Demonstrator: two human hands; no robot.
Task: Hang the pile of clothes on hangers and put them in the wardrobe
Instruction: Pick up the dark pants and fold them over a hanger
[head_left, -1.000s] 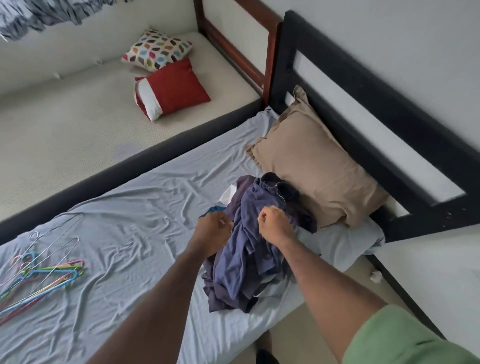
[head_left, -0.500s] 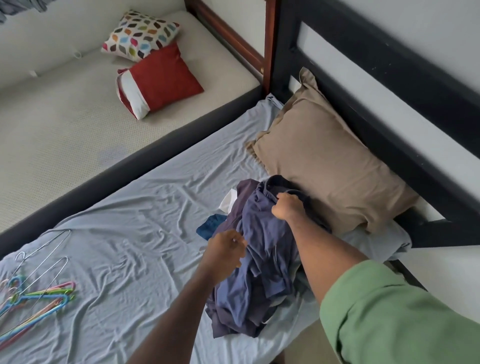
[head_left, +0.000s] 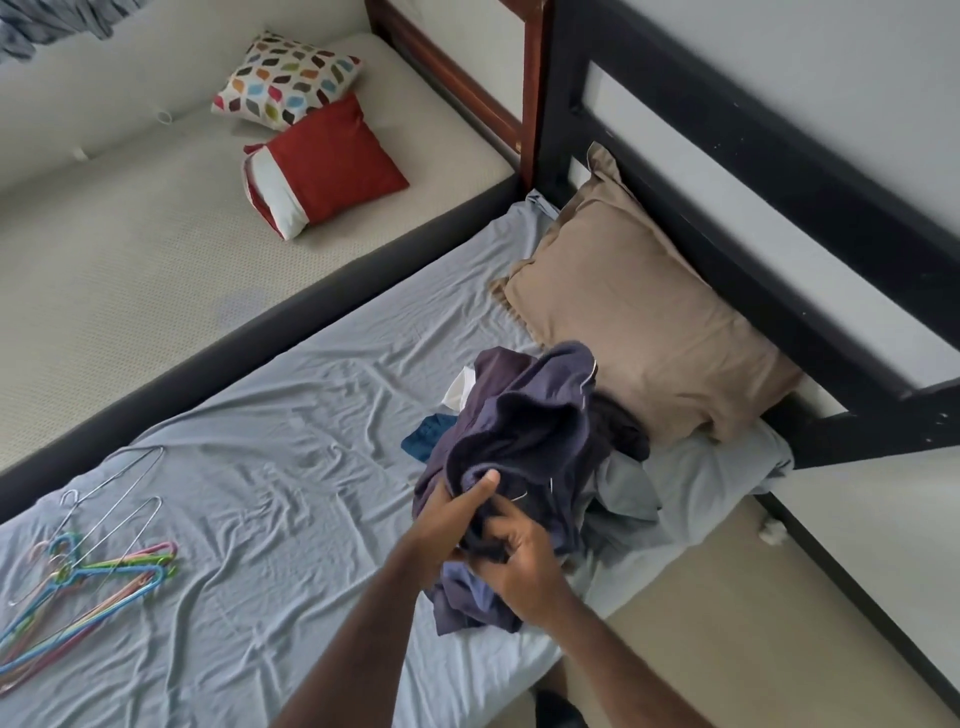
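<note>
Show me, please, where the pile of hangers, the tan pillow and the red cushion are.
pile of hangers (head_left: 98, 577): head view, on the coloured plastic ones where they overlap.
tan pillow (head_left: 644, 327): head view, on the middle of its top face.
red cushion (head_left: 332, 161): head view, on the middle of the red cover.

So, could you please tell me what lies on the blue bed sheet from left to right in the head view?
Hangers → left hand → right hand, both gripping the dark purple garment on the pile of clothes → tan pillow.
</note>
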